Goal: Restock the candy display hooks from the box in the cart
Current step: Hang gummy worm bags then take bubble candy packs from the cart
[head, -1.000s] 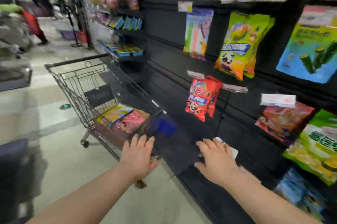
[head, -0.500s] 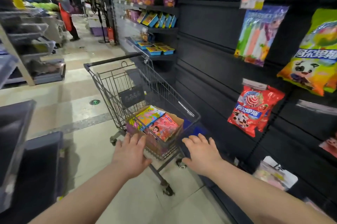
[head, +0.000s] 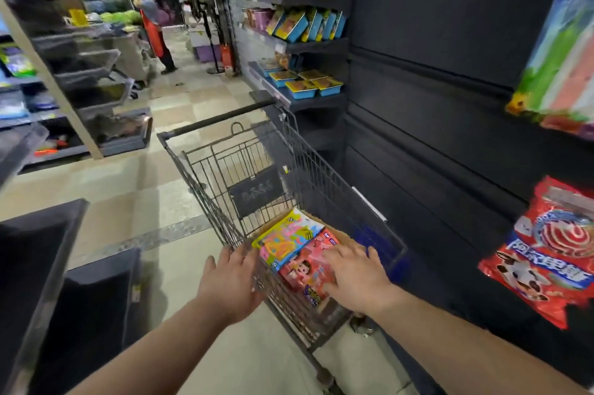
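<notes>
Right hand (head: 356,280), fingers spread, is lying over pink packet (head: 305,269) in box (head: 345,237); left hand (head: 229,282), flat and unclenched, is touching cart (head: 199,189).

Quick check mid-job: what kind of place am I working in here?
Most likely a supermarket aisle: a wire shopping cart holds a box of candy packs, shelves carry boxed snacks, and a red candy bag hangs on the dark display wall.

The box (head: 346,236) is mostly hidden under candy bags (head: 289,238). The right hand (head: 356,279) covers part of the pink bag (head: 307,271). Lettering on the placard (head: 257,192) is unreadable.
</notes>
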Action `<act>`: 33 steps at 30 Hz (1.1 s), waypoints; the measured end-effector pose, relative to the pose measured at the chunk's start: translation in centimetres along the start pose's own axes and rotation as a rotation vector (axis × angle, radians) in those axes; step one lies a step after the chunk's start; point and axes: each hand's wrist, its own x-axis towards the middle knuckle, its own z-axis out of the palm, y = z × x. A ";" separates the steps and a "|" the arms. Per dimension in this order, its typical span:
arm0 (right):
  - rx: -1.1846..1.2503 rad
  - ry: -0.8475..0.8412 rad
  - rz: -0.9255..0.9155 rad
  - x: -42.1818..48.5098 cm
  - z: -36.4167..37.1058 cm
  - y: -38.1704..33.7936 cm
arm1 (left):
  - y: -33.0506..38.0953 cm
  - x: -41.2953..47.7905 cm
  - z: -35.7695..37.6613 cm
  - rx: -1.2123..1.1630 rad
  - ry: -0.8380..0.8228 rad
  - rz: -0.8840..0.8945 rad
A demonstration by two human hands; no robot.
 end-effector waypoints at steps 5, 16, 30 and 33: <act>-0.008 -0.070 0.013 5.5 -1.3 3.6 | 1.0 6.7 -0.5 0.008 -0.036 0.026; 0.012 -0.143 0.064 13.2 -0.6 6.0 | 0.9 17.2 1.0 0.018 -0.130 0.128; 0.074 -0.286 0.408 26.9 3.7 4.5 | -4.8 36.9 6.0 -0.005 -0.374 0.412; 0.116 -0.380 0.463 30.0 6.1 3.8 | -6.4 40.3 7.8 0.022 -0.430 0.433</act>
